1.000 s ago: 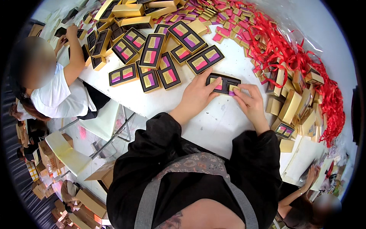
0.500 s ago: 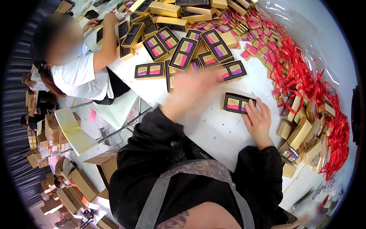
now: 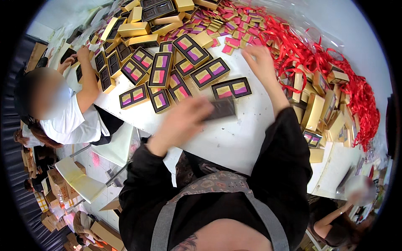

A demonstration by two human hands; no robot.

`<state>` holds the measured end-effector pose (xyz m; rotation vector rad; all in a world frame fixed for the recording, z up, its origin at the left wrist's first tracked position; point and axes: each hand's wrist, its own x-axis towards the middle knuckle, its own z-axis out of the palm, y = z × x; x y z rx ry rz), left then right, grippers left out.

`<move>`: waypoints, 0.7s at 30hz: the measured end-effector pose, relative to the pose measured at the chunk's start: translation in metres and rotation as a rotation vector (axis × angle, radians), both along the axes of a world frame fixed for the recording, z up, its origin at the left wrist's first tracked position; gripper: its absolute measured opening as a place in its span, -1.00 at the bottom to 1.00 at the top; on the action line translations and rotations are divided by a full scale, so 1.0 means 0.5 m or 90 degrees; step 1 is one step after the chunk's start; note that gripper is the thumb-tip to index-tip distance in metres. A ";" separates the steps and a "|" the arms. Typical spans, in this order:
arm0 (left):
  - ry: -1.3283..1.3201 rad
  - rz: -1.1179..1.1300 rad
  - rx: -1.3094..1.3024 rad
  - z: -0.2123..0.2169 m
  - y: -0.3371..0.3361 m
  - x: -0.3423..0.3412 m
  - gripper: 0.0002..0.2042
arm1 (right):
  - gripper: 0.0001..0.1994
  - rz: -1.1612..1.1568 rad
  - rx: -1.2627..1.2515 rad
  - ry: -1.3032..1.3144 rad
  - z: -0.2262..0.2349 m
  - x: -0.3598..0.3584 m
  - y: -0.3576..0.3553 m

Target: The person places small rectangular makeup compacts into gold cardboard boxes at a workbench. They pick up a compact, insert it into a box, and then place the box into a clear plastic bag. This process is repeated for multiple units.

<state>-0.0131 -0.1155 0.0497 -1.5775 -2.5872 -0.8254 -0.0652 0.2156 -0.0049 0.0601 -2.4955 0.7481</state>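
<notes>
The left hand (image 3: 184, 119), blurred, is clamped on the left end of a dark box (image 3: 225, 108) over the middle of the desk (image 3: 247, 131). The box lies to the right of that hand, its long axis running roughly from the desk's left edge toward its right edge, and no packets show in it. The right hand (image 3: 260, 62) is stretched out past the box toward the far edge, fingers loosely bent and pointing left; nothing shows in them, though at this angle I can't tell whether thumb and fingers are apart or together. It is much the nearer hand to the loose pink, purple and gold packets (image 3: 234, 25), which lie just beyond and to the left of its fingertips and spread back to the far edge. Just beyond the dark box sits a filled box (image 3: 231, 88) with two packets side by side, its long axis running nearly the same way. Further left is a heap of other filled boxes (image 3: 160, 69), some propped on others, and behind them gold boxes (image 3: 134, 29) are stacked toward the far left corner. Along the right edge lie more gold cartons (image 3: 312, 111) and a tangle of red ribbon (image 3: 356, 100). At the left edge, a co-worker (image 3: 83, 100) in white reaches over the desk.
</notes>
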 end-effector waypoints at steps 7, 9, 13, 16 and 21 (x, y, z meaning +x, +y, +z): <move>-0.206 -0.064 0.110 -0.131 0.114 0.042 -0.48 | -0.83 -0.018 0.158 0.019 -0.026 -0.089 -0.004; -0.193 -0.027 0.148 -0.140 0.121 0.044 -0.46 | -0.85 0.002 -0.070 0.045 0.012 0.022 -0.043; -0.299 0.095 0.152 -0.152 0.118 0.053 -0.30 | -0.82 0.186 -0.224 -0.127 0.028 0.242 -0.146; -0.320 0.117 0.144 -0.152 0.124 0.055 -0.28 | -0.80 0.185 -0.225 -0.100 0.002 0.269 -0.124; -0.219 0.037 0.127 -0.140 0.129 0.049 -0.33 | -0.87 0.314 -0.056 -0.117 0.028 0.261 -0.117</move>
